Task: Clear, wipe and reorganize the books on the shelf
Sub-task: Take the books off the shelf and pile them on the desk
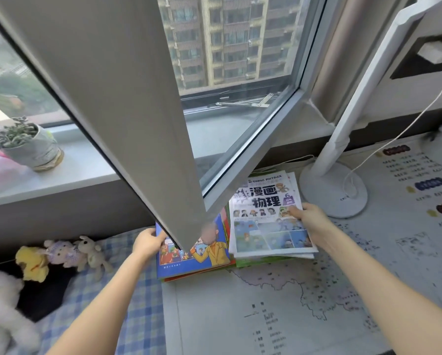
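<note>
Bare hands hold two book stacks on the bench [266, 316] beside the lamp base [335, 190]. The left hand [148, 243] grips the farther blue stack [189, 262]; the right hand [314, 221] pinches the nearer white stack [268, 226].

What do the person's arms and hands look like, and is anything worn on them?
Nothing worn shows. The left hand and right hand are bare: no gloves, rings or watch visible. The left forearm and right forearm are bare too, with no sleeve or cuff in view.
</note>
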Demonstrator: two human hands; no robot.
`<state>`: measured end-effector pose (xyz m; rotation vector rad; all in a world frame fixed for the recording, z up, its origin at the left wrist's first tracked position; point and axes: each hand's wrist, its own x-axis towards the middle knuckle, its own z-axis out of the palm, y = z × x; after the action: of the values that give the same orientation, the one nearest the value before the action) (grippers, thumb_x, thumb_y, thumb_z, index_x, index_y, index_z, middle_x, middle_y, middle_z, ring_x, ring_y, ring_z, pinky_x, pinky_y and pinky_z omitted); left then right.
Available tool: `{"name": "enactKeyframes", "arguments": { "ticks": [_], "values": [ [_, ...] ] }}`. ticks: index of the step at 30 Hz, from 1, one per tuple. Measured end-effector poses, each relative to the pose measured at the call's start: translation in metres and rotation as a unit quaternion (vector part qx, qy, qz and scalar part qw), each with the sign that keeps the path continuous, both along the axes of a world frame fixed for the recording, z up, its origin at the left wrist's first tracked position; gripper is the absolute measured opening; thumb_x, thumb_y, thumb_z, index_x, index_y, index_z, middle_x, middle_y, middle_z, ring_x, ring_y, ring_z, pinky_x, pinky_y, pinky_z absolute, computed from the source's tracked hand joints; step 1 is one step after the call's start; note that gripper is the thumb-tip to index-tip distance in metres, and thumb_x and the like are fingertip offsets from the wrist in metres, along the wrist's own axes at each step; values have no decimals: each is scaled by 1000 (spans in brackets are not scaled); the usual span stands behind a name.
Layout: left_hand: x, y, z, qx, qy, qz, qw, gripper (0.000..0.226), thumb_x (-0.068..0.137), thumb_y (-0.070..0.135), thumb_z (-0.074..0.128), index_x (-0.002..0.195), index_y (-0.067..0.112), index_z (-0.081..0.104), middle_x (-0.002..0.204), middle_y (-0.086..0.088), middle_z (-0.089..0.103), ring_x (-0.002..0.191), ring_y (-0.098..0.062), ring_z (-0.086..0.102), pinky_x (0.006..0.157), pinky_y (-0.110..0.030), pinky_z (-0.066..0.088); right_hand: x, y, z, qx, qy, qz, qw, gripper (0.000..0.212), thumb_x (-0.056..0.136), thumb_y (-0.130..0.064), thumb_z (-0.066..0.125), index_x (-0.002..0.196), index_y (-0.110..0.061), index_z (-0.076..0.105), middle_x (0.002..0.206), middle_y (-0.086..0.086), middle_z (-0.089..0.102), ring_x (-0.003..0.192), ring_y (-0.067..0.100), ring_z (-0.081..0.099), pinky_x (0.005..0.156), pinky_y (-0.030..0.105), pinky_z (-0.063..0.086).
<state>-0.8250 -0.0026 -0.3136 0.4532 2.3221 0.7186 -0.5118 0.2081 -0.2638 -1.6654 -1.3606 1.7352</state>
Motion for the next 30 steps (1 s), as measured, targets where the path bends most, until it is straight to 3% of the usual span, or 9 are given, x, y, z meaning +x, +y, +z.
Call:
{"name": "enactKeyframes", "arguments": {
  "ticks": [2, 4, 9, 13, 15, 18, 21, 25, 30],
  "values": [
    [0, 0, 2, -4, 9, 6, 1000, 26, 93, 13, 54, 68, 8, 60, 73, -8, 63, 73, -21, 55, 61, -29, 41, 4, -6, 7, -42, 27, -9, 999, 15, 97, -10, 53, 107, -1, 60, 106, 15, 65, 80, 19, 62, 65, 31, 51],
    [-5, -3, -3, 2, -4, 38, 999, 33, 91, 13, 52, 58, 12, 55, 67, -12, 62, 66, -22, 55, 66, -34, 49, -5, -18, 11, -68, 40, 17, 997, 18, 97, -10, 53, 109, 0, 61, 106, 14, 67, 83, 19, 64, 65, 27, 53],
    [-8, -13, 7, 51, -38, 124, 990, 21, 95, 19, 48, 80, 12, 60, 71, -7, 56, 71, -27, 64, 82, -43, 57, -71, -73, 5, -43, 38, 92, 994, 11, 97, -10, 54, 99, -3, 62, 88, 6, 64, 76, 13, 57, 64, 22, 45],
    [-24, -29, 12, 72, -11, 138, 988, 26, 97, 22, 44, 76, 8, 53, 73, -10, 50, 66, -25, 52, 76, -43, 55, -121, -100, -13, 1, 48, 103, 993, 28, 92, -11, 59, 68, 0, 52, 61, 6, 41, 61, 18, 38, 57, 29, 28],
    [-30, -38, 16, 64, -16, 130, 989, 21, 96, 22, 45, 85, 9, 58, 74, -8, 54, 62, -22, 52, 76, -39, 54, -133, -103, -20, 101, -44, 130, 985, 32, 92, -17, 60, 63, -10, 47, 58, 6, 40, 57, 22, 36, 55, 30, 21],
    [-33, -46, 22, 58, -35, 103, 992, 20, 96, 20, 46, 94, 8, 62, 73, -5, 54, 64, -18, 51, 67, -30, 51, -133, -103, -14, 238, -253, 158, 924, 22, 96, -22, 51, 78, -10, 53, 69, 7, 54, 63, 25, 46, 49, 27, 21],
    [-31, -44, 33, 37, -18, 39, 998, 18, 93, 17, 48, 87, 10, 64, 73, -8, 57, 64, -22, 53, 69, -33, 52, -120, -104, 1, 298, -344, 189, 870, 21, 92, -7, 41, 73, -12, 50, 62, 8, 49, 54, 22, 44, 47, 23, 21],
    [-3, -32, 59, -29, 15, -153, 988, 20, 90, 17, 46, 77, 10, 60, 76, -11, 63, 66, -23, 54, 71, -35, 51, -79, -102, 20, 271, -310, 224, 883, 35, 91, -10, 44, 57, -16, 41, 57, 3, 45, 54, 23, 43, 53, 26, 29],
    [79, -23, 100, -143, 37, -435, 888, 23, 95, 26, 47, 99, 13, 65, 95, -10, 67, 76, -24, 64, 68, -25, 51, -9, -103, 52, 219, -270, 232, 908, 26, 87, -15, 51, 63, -6, 58, 62, 6, 57, 64, 26, 50, 54, 29, 30]
  ]
}}
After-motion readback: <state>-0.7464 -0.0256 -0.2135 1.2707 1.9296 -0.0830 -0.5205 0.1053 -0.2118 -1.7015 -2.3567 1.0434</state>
